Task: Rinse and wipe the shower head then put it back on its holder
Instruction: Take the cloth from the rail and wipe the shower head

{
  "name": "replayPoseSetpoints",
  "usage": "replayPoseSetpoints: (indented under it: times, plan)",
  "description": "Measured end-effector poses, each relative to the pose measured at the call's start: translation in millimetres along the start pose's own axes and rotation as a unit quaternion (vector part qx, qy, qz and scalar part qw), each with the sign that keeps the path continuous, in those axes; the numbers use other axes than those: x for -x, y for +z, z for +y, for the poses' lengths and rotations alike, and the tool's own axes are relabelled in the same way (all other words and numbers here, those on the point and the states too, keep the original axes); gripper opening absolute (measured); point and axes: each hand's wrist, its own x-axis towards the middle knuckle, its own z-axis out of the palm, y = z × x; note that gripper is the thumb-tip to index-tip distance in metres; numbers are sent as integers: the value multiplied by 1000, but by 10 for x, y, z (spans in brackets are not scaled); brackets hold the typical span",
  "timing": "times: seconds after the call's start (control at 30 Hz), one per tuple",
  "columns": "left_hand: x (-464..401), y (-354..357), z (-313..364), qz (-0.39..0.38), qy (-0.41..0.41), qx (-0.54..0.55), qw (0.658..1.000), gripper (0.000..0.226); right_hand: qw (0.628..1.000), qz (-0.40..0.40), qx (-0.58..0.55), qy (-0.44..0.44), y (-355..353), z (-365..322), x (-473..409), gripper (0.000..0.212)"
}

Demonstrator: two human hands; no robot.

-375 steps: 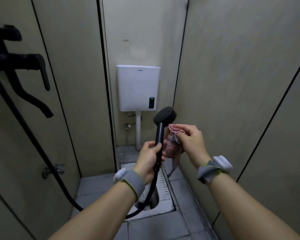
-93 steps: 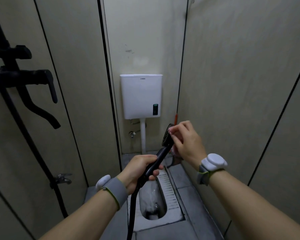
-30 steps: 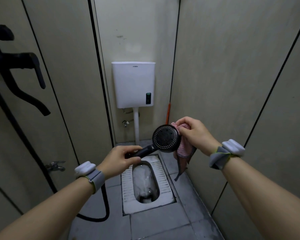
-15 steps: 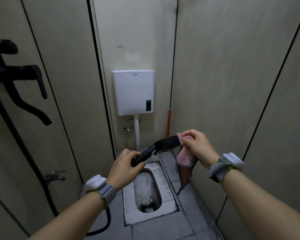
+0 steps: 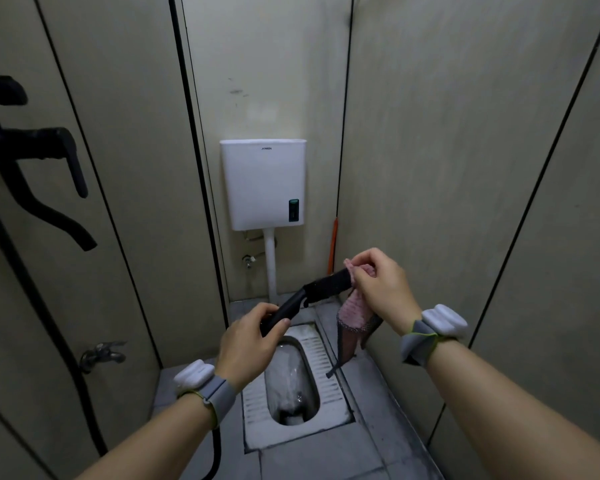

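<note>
The black shower head (image 5: 326, 288) is held edge-on over the squat toilet, its round face hidden from me. My left hand (image 5: 248, 341) grips its black handle from below. My right hand (image 5: 381, 289) pinches a pink cloth (image 5: 355, 308) against the head's right rim, and the rest of the cloth hangs down beneath that hand. The black hose (image 5: 217, 448) drops behind my left forearm. Black shower fittings with a lever and curved arm (image 5: 49, 174) are mounted on the left wall.
A white cistern (image 5: 263, 183) hangs on the back wall above its pipe. The squat toilet pan (image 5: 293, 379) is set in the floor straight below my hands. A small metal tap (image 5: 101, 353) sticks out low on the left wall. An orange stick (image 5: 333, 244) leans in the back right corner.
The shower head has turned from face-toward-me to edge-on. My right hand with the cloth has stayed at its right rim, rising slightly. The camera has tilted a little.
</note>
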Motion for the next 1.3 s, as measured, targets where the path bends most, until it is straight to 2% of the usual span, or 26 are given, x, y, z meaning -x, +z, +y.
replayPoseSetpoints:
  times: [0.07, 0.2, 0.4, 0.5, 0.63, 0.73, 0.83, 0.93, 1.13, 1.23, 1.3]
  plan:
    - [4, -8, 4, -3, 2, -2, 1000, 14, 1000, 22, 18, 5, 3, 24, 8, 9]
    - [-28, 33, 59, 8, -22, 17, 1000, 13, 994, 59, 43, -77, 68, -75, 67, 10]
    - [-56, 238, 297, 59, -95, -12, 994, 21, 991, 32, 38, -122, 302, -193, 156, 7]
    - [-79, 245, 334, 46, -119, 1, 992, 20, 991, 39, 49, -122, 285, -151, 121, 7]
    - [-74, 244, 336, 8, -121, 20, 992, 12, 991, 76, 84, -76, 224, -67, 58, 7]
    - [-49, 292, 381, -28, -119, 47, 991, 9, 986, 87, 99, -98, 285, -62, 93, 6]
    - [-52, 312, 438, -26, -110, 38, 993, 13, 986, 62, 102, -113, 336, -18, 155, 15]
    - [-51, 321, 516, -37, -140, 93, 985, 16, 986, 53, 103, -120, 349, 19, 191, 22]
    - [-55, 347, 655, -29, -165, 176, 970, 16, 968, 24, 121, -218, 423, 7, 303, 18]
    - [-18, 344, 650, -34, -177, 191, 965, 16, 977, -14, 89, -194, 390, 54, 292, 17]
    - [11, 341, 618, -38, -184, 186, 964, 16, 986, -58, 55, -149, 354, 55, 274, 18]
